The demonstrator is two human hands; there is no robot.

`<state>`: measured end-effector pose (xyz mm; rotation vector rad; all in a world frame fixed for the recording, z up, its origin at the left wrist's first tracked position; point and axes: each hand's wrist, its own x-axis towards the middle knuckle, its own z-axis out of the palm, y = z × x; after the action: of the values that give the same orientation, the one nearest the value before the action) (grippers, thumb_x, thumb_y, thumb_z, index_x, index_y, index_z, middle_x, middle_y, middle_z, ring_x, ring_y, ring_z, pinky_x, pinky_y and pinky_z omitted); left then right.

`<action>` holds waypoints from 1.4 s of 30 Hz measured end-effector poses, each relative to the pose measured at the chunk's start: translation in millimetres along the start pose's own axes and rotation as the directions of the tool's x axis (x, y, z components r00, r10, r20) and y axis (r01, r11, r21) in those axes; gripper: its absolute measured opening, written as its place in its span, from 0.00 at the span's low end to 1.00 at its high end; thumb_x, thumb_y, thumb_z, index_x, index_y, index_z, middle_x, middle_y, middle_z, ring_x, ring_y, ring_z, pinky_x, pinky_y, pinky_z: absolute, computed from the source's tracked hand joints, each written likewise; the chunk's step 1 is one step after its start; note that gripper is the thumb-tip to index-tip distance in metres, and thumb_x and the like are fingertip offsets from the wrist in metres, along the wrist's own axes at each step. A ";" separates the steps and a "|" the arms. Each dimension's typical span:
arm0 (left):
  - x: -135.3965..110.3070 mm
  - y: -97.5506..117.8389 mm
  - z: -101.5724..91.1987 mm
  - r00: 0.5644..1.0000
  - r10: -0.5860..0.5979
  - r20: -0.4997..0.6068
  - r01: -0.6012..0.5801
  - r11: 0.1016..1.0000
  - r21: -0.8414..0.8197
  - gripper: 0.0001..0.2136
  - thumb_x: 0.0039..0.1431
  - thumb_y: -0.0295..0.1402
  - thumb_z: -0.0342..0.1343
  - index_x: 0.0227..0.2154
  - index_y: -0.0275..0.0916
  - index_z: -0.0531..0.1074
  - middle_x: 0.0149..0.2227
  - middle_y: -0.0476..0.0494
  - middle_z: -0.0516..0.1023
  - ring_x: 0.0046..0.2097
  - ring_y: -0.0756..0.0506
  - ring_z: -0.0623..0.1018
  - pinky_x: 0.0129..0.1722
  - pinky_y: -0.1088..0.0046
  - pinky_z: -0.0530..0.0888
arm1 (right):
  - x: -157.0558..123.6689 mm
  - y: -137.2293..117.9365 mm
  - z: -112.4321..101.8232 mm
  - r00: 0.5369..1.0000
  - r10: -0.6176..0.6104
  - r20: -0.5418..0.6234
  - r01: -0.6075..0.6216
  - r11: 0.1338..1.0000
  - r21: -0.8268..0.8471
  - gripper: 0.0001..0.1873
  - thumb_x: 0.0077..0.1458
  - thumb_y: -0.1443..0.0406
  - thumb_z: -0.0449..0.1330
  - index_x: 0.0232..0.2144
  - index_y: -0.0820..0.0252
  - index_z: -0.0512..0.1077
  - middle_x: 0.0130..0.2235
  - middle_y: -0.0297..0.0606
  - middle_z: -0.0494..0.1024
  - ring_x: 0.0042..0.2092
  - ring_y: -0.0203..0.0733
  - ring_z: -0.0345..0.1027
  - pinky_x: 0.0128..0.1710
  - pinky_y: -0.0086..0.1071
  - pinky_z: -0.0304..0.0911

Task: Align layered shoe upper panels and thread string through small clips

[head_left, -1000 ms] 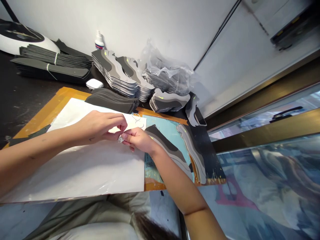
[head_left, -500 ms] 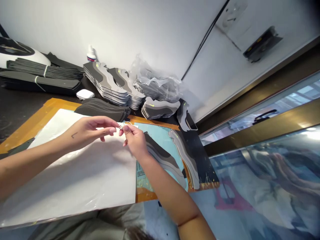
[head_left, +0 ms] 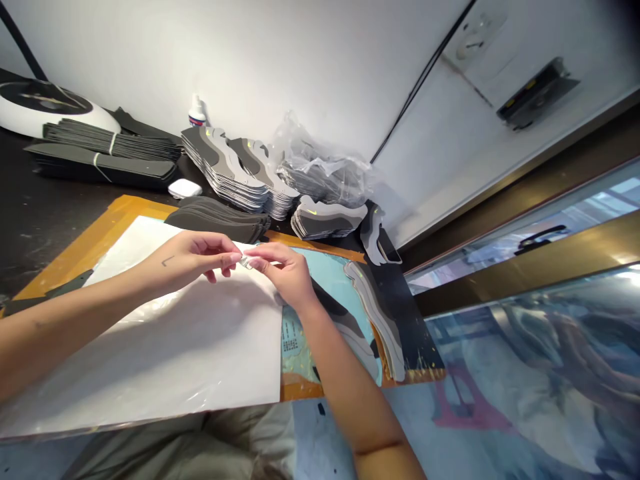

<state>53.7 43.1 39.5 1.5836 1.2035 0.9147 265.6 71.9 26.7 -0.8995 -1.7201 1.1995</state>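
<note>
My left hand [head_left: 193,259] and my right hand [head_left: 283,270] meet fingertip to fingertip above a large white sheet [head_left: 165,347]. Both pinch a small, pale, shiny item [head_left: 245,262] between them; it is too small to name. Under my right wrist lies a grey and black shoe-shaped cut piece [head_left: 350,323] on a light blue mat [head_left: 327,267]. A second grey shaped piece [head_left: 380,317] lies just right of it.
Stacks of grey shoe-shaped pieces [head_left: 235,167] and a crumpled plastic bag [head_left: 325,170] line the wall. Bundles of black strips [head_left: 105,150], a small white bottle [head_left: 197,112] and a white case [head_left: 184,189] sit at the back left. An orange board [head_left: 95,233] underlies the sheet. A glass surface [head_left: 525,373] lies to the right.
Both hands stay pinched together on the small item and have shifted slightly over the white sheet. The camera has swung a little, moving the stacks in view.
</note>
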 end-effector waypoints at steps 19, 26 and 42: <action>2.5 -7.9 7.0 0.986 -0.064 0.151 0.086 0.986 -0.144 0.11 0.57 0.41 0.59 0.28 0.38 0.69 0.23 0.49 0.70 0.26 0.50 0.71 0.24 0.77 0.68 | -10.7 7.4 15.5 0.980 -0.186 0.069 0.192 0.977 -0.097 0.05 0.58 0.62 0.61 0.30 0.55 0.70 0.38 0.38 0.72 0.42 0.41 0.66 0.41 0.33 0.66; 1.9 -9.3 6.3 0.970 -0.036 0.241 0.068 0.990 -0.125 0.13 0.62 0.42 0.57 0.28 0.38 0.70 0.25 0.48 0.73 0.26 0.50 0.71 0.27 0.76 0.70 | -1.5 8.9 5.5 0.883 0.028 0.468 -0.093 0.989 0.115 0.19 0.61 0.46 0.55 0.32 0.55 0.62 0.36 0.35 0.65 0.40 0.40 0.62 0.44 0.34 0.63; -1.8 1.0 6.6 0.946 0.023 0.323 -0.065 0.991 0.119 0.15 0.65 0.41 0.47 0.30 0.38 0.72 0.26 0.47 0.70 0.27 0.48 0.68 0.27 0.75 0.67 | 0.7 10.4 10.4 0.921 0.103 0.375 -0.090 0.995 -0.051 0.28 0.48 0.46 0.68 0.22 0.55 0.57 0.25 0.27 0.57 0.29 0.34 0.51 0.30 0.29 0.50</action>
<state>59.6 39.8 38.4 1.7885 1.0140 0.5851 256.7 71.8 14.9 -0.8175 -2.0231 1.4895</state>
